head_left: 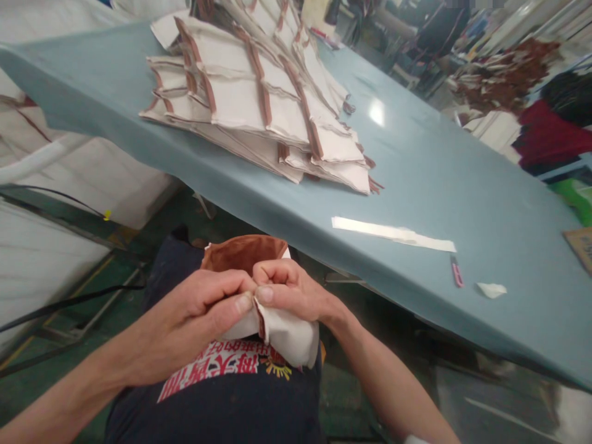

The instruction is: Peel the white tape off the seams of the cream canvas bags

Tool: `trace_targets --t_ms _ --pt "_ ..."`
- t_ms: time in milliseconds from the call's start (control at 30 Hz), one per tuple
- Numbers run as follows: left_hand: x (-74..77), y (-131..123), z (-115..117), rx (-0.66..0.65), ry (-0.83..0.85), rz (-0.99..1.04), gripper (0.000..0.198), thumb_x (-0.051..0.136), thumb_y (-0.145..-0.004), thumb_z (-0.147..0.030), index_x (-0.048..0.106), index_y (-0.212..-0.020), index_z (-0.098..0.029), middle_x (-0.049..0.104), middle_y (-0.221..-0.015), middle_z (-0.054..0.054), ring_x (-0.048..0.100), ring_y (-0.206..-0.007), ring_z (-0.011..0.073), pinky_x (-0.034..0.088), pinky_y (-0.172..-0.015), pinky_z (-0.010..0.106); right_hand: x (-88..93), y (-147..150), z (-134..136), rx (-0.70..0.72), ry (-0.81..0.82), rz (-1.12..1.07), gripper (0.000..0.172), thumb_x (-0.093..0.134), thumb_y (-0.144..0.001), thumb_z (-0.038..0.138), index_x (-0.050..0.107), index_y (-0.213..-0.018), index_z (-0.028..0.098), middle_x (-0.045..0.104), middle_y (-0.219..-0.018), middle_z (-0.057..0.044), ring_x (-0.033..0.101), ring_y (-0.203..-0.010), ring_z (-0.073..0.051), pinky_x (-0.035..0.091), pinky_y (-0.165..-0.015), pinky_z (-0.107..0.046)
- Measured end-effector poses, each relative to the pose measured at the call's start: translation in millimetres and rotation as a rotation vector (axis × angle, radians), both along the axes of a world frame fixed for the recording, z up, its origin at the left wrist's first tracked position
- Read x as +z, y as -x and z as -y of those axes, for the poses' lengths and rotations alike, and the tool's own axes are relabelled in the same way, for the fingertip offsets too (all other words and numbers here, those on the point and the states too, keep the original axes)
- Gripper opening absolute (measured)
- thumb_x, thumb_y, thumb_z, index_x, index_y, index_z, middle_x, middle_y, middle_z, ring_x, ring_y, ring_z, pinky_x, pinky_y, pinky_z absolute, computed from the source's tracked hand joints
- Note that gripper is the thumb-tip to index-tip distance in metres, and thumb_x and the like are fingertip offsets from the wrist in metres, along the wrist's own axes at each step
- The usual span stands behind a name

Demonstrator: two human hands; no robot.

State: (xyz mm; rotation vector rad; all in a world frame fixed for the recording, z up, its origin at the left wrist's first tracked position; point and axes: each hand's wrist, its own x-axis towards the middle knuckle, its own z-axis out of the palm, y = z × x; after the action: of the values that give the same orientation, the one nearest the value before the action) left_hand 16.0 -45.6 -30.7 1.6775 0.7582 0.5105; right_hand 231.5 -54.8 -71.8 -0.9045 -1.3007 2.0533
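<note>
A sewn fabric piece (pixel 296 338), white on one face and brown on the other, rests over my lap against a dark apron (pixel 222 407) with printed lettering. My left hand (pixel 208 311) pinches the piece near its brown-trimmed seam. Thumb to thumb with it, my right hand (pixel 289 287) grips the same seam, its fingers curled in. Above both hands the brown face (pixel 245 253) of the cloth shows. What lies exactly between the fingertips is hidden.
A blue-covered table (pixel 416 185) stands in front of me. On it lie stacked white pieces with brown binding (pixel 240 92), a pale strip (pixel 393 234), a small pink-handled cutter (pixel 456 271) and a white scrap (pixel 491 290). Brown material (pixel 509 74) is heaped at the far right.
</note>
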Motion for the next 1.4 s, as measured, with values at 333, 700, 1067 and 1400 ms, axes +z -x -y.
trace_targets --t_ms 333,700,1067,1400 --pt "-34.9 11.0 10.4 0.135 0.341 0.014 0.044 0.075 -0.096 -0.061 0.079 -0.088 -0.017 0.066 -0.077 -0.001 0.054 -0.067 0.0134 0.043 -0.057 0.019 -3.4 6.1 -4.5 -0.039 0.040 -0.022 0.071 0.096 -0.076 0.075 0.048 -0.068 0.024 0.043 -0.060 0.010 0.032 -0.055 -0.008 0.023 -0.050 -0.025" --pt "-22.9 5.7 7.2 0.235 0.230 -0.048 0.038 0.069 -0.096 -0.049 0.070 -0.074 -0.019 0.062 -0.069 -0.003 0.052 -0.064 0.0134 0.041 -0.059 0.021 -1.2 5.6 -10.1 -0.033 -0.052 0.099 0.070 0.091 -0.082 0.078 0.048 -0.072 0.024 0.043 -0.064 0.010 0.034 -0.059 -0.010 0.028 -0.055 -0.025" --pt "-24.1 9.1 10.2 0.211 0.076 0.000 0.039 0.056 -0.106 -0.043 0.068 -0.077 -0.020 0.060 -0.067 -0.005 0.051 -0.062 0.0121 0.042 -0.058 0.022 29.0 -3.8 -11.8 -0.001 -0.483 0.310 0.032 0.076 -0.098 0.042 0.059 -0.080 0.022 0.059 -0.075 0.005 0.049 -0.067 -0.013 0.037 -0.065 -0.028" --pt "-35.7 3.5 9.9 0.354 -0.492 -0.253 0.028 0.053 -0.099 -0.030 0.058 -0.073 -0.025 0.062 -0.061 -0.004 0.055 -0.055 0.0148 0.037 -0.056 0.030 35.4 4.0 -3.6 -0.092 -0.863 0.585 0.021 0.055 -0.101 0.023 0.057 -0.080 0.024 0.059 -0.070 0.004 0.048 -0.066 -0.014 0.037 -0.073 -0.032"
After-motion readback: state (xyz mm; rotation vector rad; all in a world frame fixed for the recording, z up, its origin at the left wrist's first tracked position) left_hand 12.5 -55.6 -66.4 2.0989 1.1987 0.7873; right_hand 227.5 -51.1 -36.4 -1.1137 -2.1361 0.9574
